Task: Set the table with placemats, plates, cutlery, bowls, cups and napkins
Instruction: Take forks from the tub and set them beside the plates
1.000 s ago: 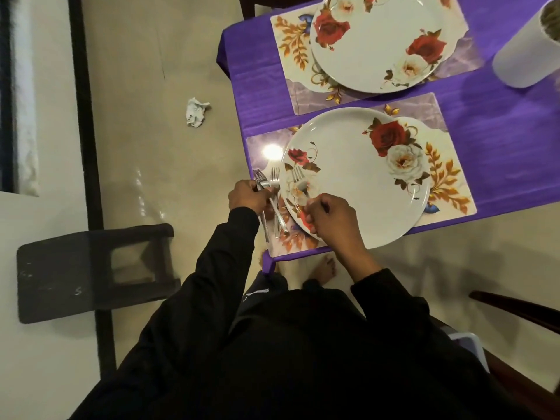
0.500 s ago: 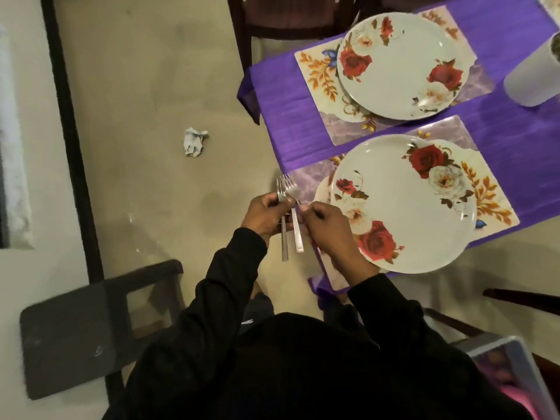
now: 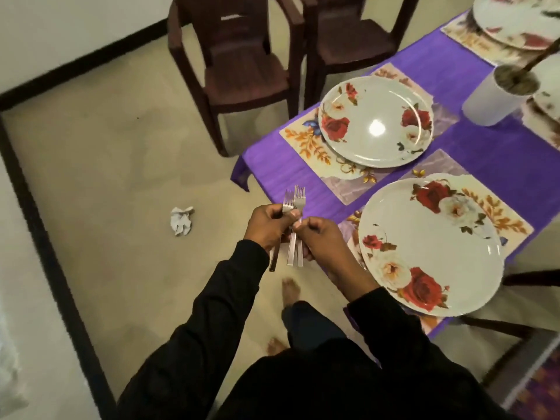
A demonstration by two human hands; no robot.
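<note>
Steel forks [image 3: 294, 204], several bunched tines-up, sit between both hands just off the near-left corner of the tabletop, over the floor. Left hand [image 3: 266, 227] has fingers curled round the bundle w/ thumb across the necks; right hand [image 3: 321, 237] pinches at the same stems w/ curled fingers, knuckles up, touching the left. Handles hang down below the fists; exact fork count can't tell. Purple cloth [image 3: 485, 165] covers the table. Near plate [image 3: 430, 244], white w/ red roses, lies on a floral placemat [image 3: 500, 219] at the near-left corner, its rim hanging past the table's near edge. Second plate [image 3: 377, 121] lies on its own placemat [image 3: 306, 140] further along the left edge, apart from the first. White cup [image 3: 497, 98] stands toward the table's middle, something dark inside & a stick-like item leaning out. Third plate [image 3: 521, 19] shows partly at the far end, on a mat. Two dark-brown plastic chairs [image 3: 242, 65] stand on the floor beyond the table's left edge. Crumpled white paper [image 3: 181, 221] lies on the beige floor, left of the hands. Black sleeves & bare feet visible below.
</note>
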